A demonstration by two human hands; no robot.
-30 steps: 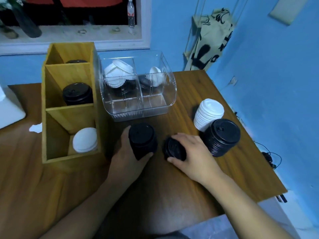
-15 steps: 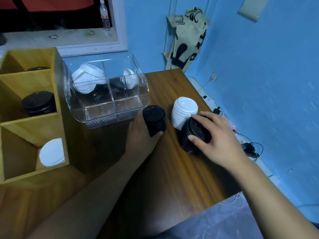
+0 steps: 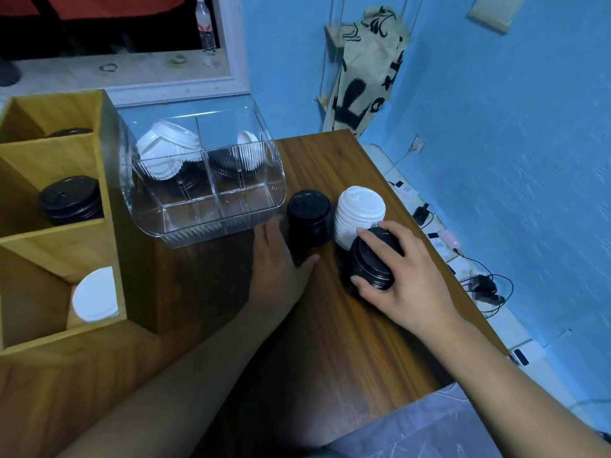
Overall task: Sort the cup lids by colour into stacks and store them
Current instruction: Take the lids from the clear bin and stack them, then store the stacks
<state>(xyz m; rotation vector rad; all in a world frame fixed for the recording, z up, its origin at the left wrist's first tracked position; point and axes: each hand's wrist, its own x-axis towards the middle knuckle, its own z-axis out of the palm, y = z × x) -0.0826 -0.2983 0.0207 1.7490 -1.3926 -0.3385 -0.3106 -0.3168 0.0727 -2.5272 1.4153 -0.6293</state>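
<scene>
The left hand (image 3: 281, 262) is found wrapped round the lower part of the upright black stack (image 3: 308, 219), which stands on the tabletop (image 3: 330, 352) just in front of the clear bin (image 3: 211, 223). The right hand (image 3: 400, 282) is clamped over the tilted black stack (image 3: 367, 262), which appears pressed against the white stack (image 3: 360, 216). Two hazards are judged. The white stack may be shoved over towards the nearby tabletop edge, and lids may slide out of the tilted stack if it is lifted askew. Three loose stacks are counted, two black and one white. Three compartments are counted in the wooden rack (image 3: 43, 153), two with black lids and one with white. Two white clusters are noted in the bin, mixed with black lids. Single lids cannot be counted.
</scene>
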